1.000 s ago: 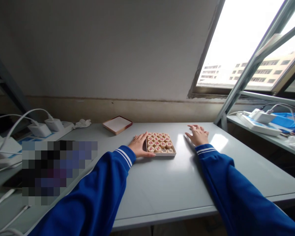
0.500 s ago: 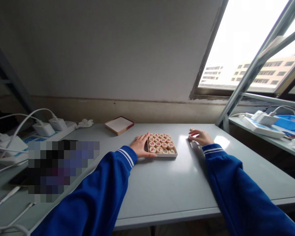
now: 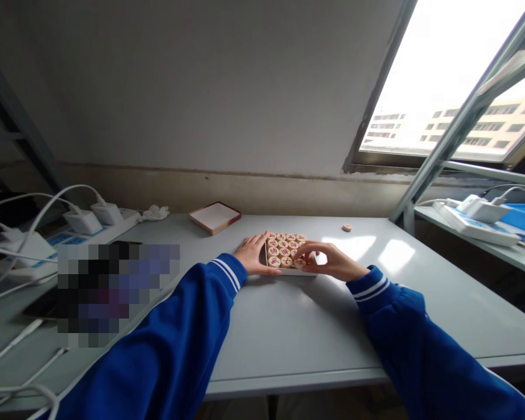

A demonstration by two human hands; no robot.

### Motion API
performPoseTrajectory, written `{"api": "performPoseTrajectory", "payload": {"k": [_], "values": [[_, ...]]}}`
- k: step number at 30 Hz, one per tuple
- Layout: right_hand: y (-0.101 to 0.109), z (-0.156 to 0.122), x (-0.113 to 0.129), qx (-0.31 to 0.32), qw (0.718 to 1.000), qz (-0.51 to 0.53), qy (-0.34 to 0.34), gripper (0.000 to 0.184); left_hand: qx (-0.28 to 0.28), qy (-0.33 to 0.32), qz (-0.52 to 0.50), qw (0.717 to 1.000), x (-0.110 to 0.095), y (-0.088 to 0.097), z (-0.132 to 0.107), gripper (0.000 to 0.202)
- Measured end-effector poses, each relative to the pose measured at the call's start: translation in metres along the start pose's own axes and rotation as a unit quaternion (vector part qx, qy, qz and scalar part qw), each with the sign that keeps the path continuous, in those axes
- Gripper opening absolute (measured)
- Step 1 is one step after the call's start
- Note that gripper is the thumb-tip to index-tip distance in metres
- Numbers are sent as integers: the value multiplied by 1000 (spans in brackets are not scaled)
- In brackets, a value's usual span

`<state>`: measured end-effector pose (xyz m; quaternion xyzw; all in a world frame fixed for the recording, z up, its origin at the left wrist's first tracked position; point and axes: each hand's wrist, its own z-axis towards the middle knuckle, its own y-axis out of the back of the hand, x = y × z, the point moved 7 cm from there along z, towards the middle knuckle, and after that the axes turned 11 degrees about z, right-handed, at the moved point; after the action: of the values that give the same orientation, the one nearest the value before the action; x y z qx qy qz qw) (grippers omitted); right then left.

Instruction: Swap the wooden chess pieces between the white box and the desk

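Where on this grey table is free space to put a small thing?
The near strip of the table, between the blue sleeves, is bare. So is the right part, beyond the right hand and the loose piece. Crowded: around the box of pieces at the left hand, and the left end with chargers.

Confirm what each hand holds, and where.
Left hand presses flat on the box's left side. Right hand touches pieces at its right edge; grip unclear.

Both arms, in blue sleeves, reach forward; left grip (image 3: 254, 255) lies flat, fingers straight and together, thumb spread; right grip (image 3: 330, 261) is turned inward, fingers curled, fingertips (image 3: 310, 249) bunched near the thumb.
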<state>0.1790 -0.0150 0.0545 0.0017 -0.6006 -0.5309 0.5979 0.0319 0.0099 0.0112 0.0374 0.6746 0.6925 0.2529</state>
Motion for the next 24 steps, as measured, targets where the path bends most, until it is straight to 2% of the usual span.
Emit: {"api": "performPoseTrajectory", "payload": {"k": [12, 14, 16, 18, 20, 22, 23, 24], "values": [[1, 1, -5, -17, 999, -1, 27, 25, -3, -11, 2, 1000, 1, -2, 1, 109], [8, 1, -7, -36, 999, 2, 26, 25, -4, -11, 1, 1000, 1, -2, 1, 109], [25, 0, -17, -91, 995, -37, 7, 24, -9, -14, 1, 1000, 1, -1, 1, 109], [52, -6, -39, -190, 968, -153, -52, 24, -10, -14, -1, 1000, 1, -1, 1, 109], [79, -18, -67, -279, 900, -301, -147, 30, -8, -11, -4, 1000, 2, -1, 1, 111], [98, -29, -97, -298, 841, -383, -239, 41, -6, -9, -4, 1000, 2, -1, 1, 111], [105, -34, -111, -299, 823, -396, -278, 42, -5, -11, -3, 1000, 2, -1, 1, 111], [110, -36, -124, -290, 817, -394, -306, 40, -6, -13, -2, 1000, 2, -1, 1, 111]]}}
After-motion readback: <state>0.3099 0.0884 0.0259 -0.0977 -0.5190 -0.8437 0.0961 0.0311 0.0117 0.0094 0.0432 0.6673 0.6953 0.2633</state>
